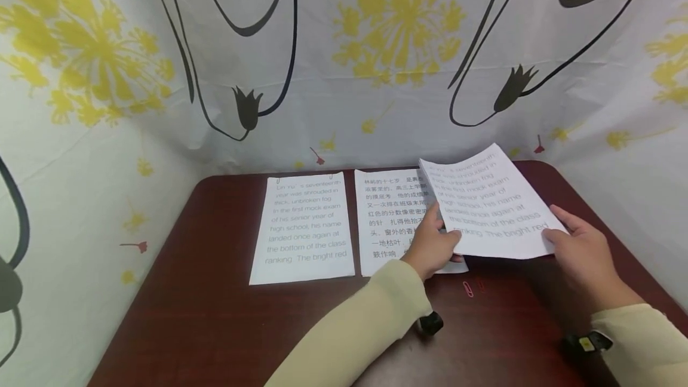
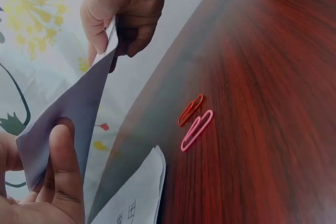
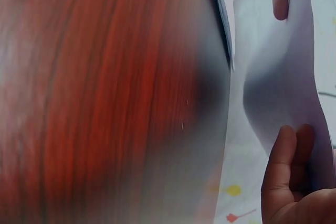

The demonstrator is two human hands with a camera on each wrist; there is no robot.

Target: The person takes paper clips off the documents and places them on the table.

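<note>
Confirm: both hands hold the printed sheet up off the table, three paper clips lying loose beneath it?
Not three. The left wrist view shows two paper clips on the table. Both the left hand and right hand do hold the printed sheet up.

Soft even light, blurred right wrist view.

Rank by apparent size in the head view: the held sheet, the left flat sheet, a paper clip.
1. Held sheet and left flat sheet: look alike; the held one is lifted nearer the camera, so unranked.
2. Paper clip: far the smallest.
</note>
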